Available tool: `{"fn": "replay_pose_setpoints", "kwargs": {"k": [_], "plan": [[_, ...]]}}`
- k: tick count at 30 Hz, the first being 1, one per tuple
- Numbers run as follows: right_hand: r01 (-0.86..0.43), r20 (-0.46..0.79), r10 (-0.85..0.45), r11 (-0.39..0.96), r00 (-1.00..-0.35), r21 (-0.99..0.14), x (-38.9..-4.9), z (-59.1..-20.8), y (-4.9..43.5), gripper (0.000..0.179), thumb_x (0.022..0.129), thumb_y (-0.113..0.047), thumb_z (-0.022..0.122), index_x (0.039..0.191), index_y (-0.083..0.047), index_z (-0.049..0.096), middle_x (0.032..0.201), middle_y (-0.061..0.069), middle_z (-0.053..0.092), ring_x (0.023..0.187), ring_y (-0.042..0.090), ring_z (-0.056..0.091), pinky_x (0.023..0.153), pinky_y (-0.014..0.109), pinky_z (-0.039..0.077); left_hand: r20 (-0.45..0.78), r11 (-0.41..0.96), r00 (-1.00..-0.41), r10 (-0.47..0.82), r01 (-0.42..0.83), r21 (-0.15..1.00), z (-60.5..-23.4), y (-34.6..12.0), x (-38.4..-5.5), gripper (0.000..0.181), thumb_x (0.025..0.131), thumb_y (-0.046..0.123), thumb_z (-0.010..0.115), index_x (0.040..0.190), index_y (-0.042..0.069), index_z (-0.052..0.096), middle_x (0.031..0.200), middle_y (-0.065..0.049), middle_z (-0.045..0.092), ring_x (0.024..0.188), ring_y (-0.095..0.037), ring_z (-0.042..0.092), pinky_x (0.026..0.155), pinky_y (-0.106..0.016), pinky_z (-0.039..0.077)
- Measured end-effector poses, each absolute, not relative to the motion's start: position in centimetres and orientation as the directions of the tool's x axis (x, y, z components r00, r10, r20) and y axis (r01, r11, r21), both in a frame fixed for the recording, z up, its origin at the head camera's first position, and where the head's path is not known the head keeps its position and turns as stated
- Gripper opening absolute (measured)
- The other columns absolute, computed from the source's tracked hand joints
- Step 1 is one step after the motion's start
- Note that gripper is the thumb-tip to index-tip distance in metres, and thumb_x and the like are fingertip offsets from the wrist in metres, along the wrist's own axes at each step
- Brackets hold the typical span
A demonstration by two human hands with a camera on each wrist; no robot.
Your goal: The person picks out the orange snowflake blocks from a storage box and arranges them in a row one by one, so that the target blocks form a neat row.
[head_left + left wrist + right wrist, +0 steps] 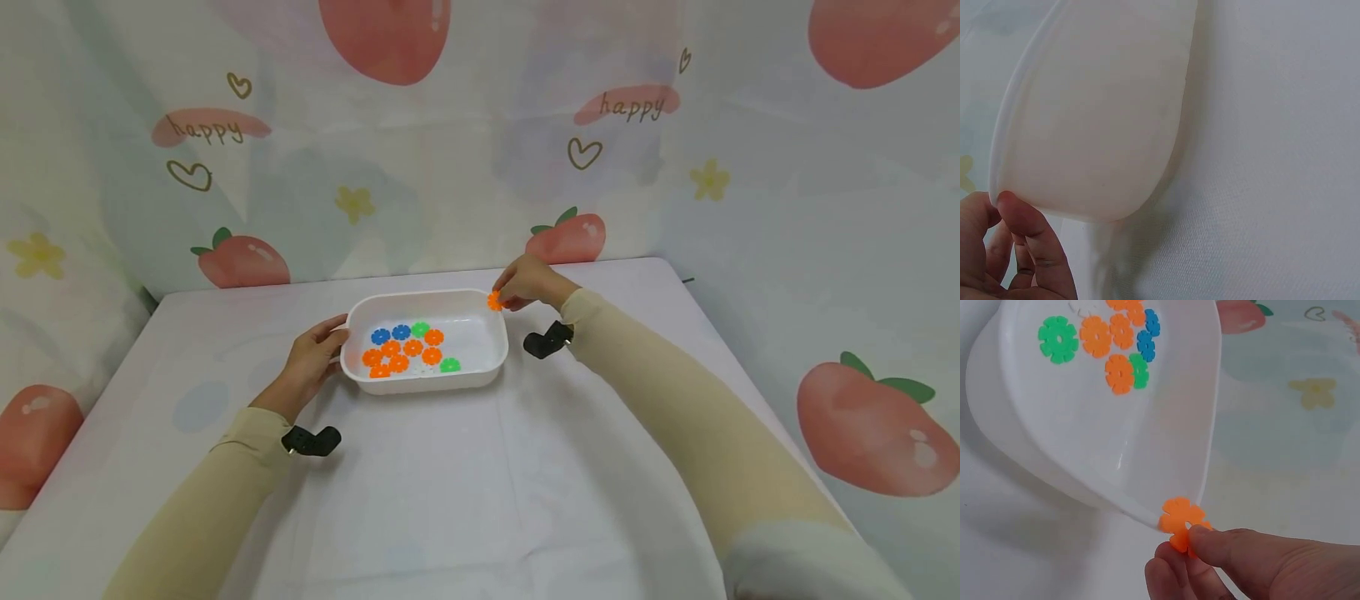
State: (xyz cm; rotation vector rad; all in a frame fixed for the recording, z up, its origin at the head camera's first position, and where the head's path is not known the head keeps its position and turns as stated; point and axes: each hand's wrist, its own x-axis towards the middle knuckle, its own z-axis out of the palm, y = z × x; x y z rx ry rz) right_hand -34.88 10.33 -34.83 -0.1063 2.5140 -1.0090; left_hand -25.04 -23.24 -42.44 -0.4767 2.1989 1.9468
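Plainly, the right grip pinches an orange disc, perhaps touching the tub rim.

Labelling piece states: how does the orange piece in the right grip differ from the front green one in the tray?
Colour: held piece orange, front piece green.
Pose: held piece pinched in the right grip at one corner of the tray, front piece lying inside it.
Cover: held piece partly hidden, front piece uncovered.
Both: flower-shaped, edges notched.
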Motion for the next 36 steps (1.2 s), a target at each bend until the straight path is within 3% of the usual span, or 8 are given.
{"fn": "replay_pose_setpoints", "kwargs": {"k": [8,15,22,36], "plan": [[0.131,-0.379,-0.205,0.707,-0.902,-0.695,-34.6,-34.5,11.2,0.027,0.092,-0.006,0.067,0.118,0.002,0.068,0.113,0.018,0.066,0.101,0.036,0.065,0.083,0.032,0.057,-0.336,0.098,-0.933,-0.13,-0.35,0.932,-42.6,-23.3,-25.2,0.05,0.103,0.03,0.051,0.152,0.023,0.04,0.135,-0.004,0.048,0.104,-0.018,0.051,0.073,-0.017,0.05],[0.126,-0.384,-0.201,0.726,-0.901,-0.676,-34.6,-34.5,11.9,0.027,0.093,-0.007,0.066,0.118,0.003,0.067,0.111,0.018,0.066,0.091,0.029,0.065,0.082,0.031,0.057,-0.331,0.095,-0.934,-0.133,-0.344,0.934,-42.7,-23.2,-25.3,0.05,0.102,0.03,0.053,0.151,0.022,0.041,0.128,-0.002,0.05,0.1,-0.017,0.052,0.072,-0.017,0.05],[0.147,-0.393,-0.172,0.736,-0.903,-0.66,-34.5,-35.1,12.4,0.027,0.093,-0.009,0.067,0.117,0.001,0.068,0.109,0.017,0.067,0.084,0.026,0.065,0.082,0.03,0.057,-0.339,0.103,-0.931,-0.137,-0.354,0.93,-42.7,-23.3,-25.2,0.05,0.103,0.029,0.052,0.151,0.022,0.041,0.138,-0.006,0.047,0.103,-0.018,0.051,0.074,-0.017,0.05],[0.203,-0.437,-0.158,0.714,-0.885,-0.67,-34.2,-36.6,13.8,0.029,0.092,-0.006,0.065,0.119,0.003,0.067,0.114,0.019,0.066,0.087,0.025,0.065,0.087,0.032,0.055,-0.334,0.112,-0.933,-0.137,-0.35,0.93,-42.8,-23.2,-25.1,0.051,0.103,0.031,0.051,0.152,0.023,0.039,0.146,-0.01,0.043,0.108,-0.021,0.05,0.075,-0.017,0.05]]}}
